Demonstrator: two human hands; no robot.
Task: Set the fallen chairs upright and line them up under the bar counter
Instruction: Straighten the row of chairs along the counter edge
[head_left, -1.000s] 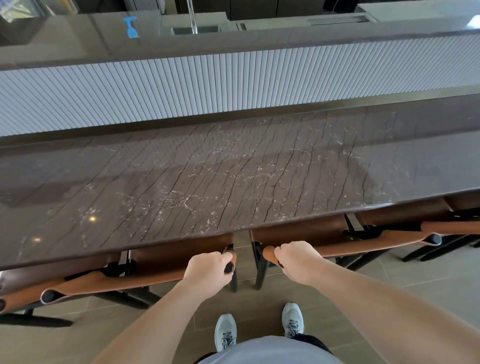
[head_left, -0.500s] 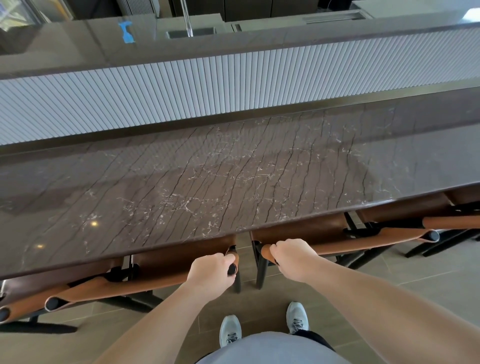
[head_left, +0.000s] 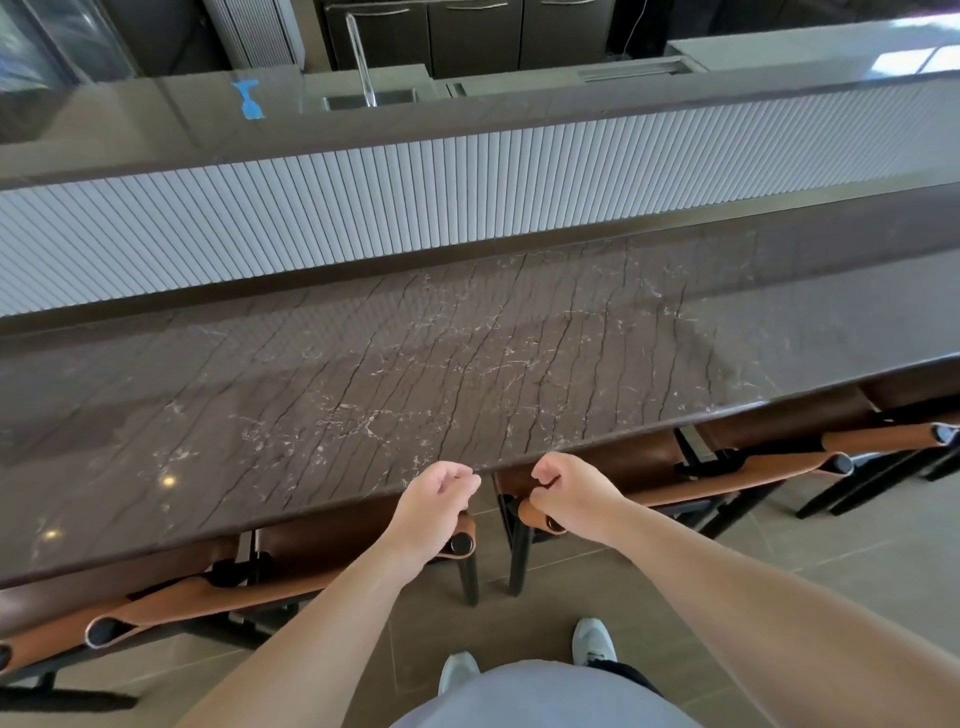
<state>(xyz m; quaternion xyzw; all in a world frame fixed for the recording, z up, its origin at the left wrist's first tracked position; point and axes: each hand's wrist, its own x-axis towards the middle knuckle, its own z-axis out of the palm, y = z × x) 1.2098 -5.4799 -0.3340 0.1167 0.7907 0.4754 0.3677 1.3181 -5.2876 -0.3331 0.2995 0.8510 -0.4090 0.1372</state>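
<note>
Two upright chairs with tan leather backs and black legs stand tucked under the dark marble bar counter (head_left: 415, 384). The left chair (head_left: 218, 597) and the right chair (head_left: 727, 475) sit side by side with a narrow gap between them. My left hand (head_left: 436, 501) hovers just above the right end of the left chair's back, fingers loosely curled, holding nothing. My right hand (head_left: 571, 493) sits over the left end of the right chair's back, fingers loosely curled and lifted off the leather. Another chair back shows at each far side of the row.
A ribbed white panel (head_left: 467, 197) rises behind the counter, with a sink and tap (head_left: 363, 67) beyond it. Tiled floor (head_left: 857, 561) lies on my side, with my two shoes (head_left: 592, 642) close to the chair legs.
Both hands gripped the adjoining ends of the two chair backs earlier. Now they have let go and risen slightly toward the counter edge. The chairs sit a little further under the counter.
</note>
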